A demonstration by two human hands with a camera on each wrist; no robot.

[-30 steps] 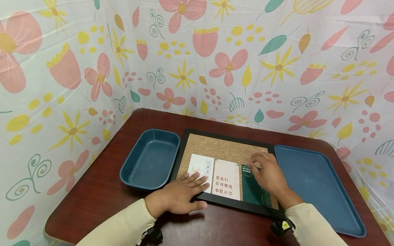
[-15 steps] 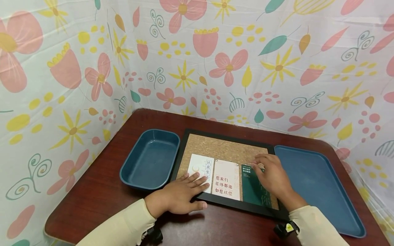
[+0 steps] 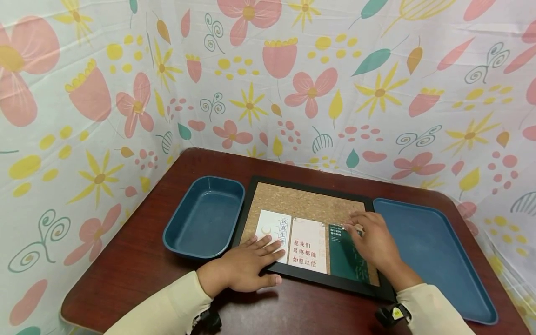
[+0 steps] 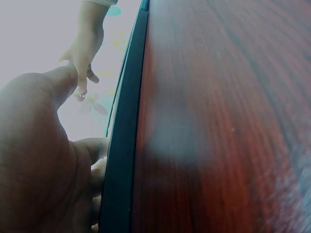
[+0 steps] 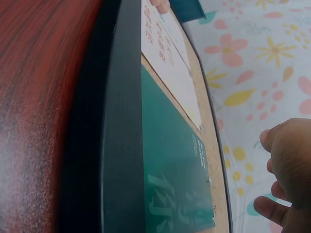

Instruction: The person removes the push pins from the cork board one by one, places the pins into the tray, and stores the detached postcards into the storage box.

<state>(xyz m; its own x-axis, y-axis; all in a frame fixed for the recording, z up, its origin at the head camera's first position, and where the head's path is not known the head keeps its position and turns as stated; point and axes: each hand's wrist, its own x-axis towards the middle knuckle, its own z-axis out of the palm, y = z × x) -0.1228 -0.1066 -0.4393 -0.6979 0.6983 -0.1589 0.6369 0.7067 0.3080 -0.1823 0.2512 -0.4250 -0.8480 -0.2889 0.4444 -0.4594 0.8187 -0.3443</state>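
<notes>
My left hand (image 3: pixel 247 265) lies flat with spread fingers over the lower part of a white card (image 3: pixel 272 225) and the black frame of a cork board (image 3: pixel 310 197). My right hand (image 3: pixel 372 239) is over the top of a dark green card (image 3: pixel 343 256), thumb and forefinger together. At their tips shows a small shiny pin (image 4: pixel 82 95), best seen in the left wrist view. The hand hides the green card's upper right corner. A pink card (image 3: pixel 307 246) with red writing lies between the other two, small pins at its top corners.
A deep blue tub (image 3: pixel 203 218) stands left of the board. To its right is a flat blue tray (image 3: pixel 435 260). All are on a dark red wooden table (image 3: pixel 125 270), with a flowered cloth (image 3: pixel 310 93) hanging behind and at the sides.
My right hand has shifted a little to the right along the green card's top edge, showing more of its upper left. My left hand has stayed in place.
</notes>
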